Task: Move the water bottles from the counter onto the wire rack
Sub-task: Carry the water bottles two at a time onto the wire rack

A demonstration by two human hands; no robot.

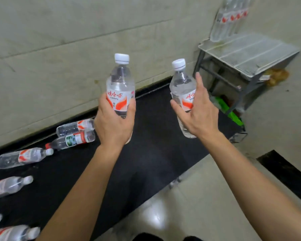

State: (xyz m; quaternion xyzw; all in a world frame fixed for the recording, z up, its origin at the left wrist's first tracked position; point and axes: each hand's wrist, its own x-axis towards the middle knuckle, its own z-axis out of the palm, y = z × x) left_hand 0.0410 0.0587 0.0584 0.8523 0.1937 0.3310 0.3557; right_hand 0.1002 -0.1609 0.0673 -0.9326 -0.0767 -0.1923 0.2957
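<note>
1. Left hand [114, 122] wraps the lower half of a white-capped water bottle [120, 86], held upright above the black counter [146, 153]. Red-and-white label faces the camera.
2. Right hand [197, 115] holds a second white-capped bottle [182, 89], tilted slightly left. Thumb on the near side, fingers extended along the far side; grip looks loose, palm partly open.
3. Both held bottles are in the air, side by side but apart, left of the wire rack [247, 53].
4. Rack: white wire shelf on a grey metal frame, far right against the wall [59, 49]. Shelf surface mostly bare. A cluster of bottles with red labels [231, 18] stands at its far left corner, blurred.
5. On the counter, left side: bottles lying flat. One red-label bottle against the wall [76, 126], a red-capped bottle with a green-and-red label [73, 140] just beside it, then more white-capped ones [21, 157] toward the near left edge, some cut by the frame.
6. Pale tiled floor [189, 206] near right of the counter.
</note>
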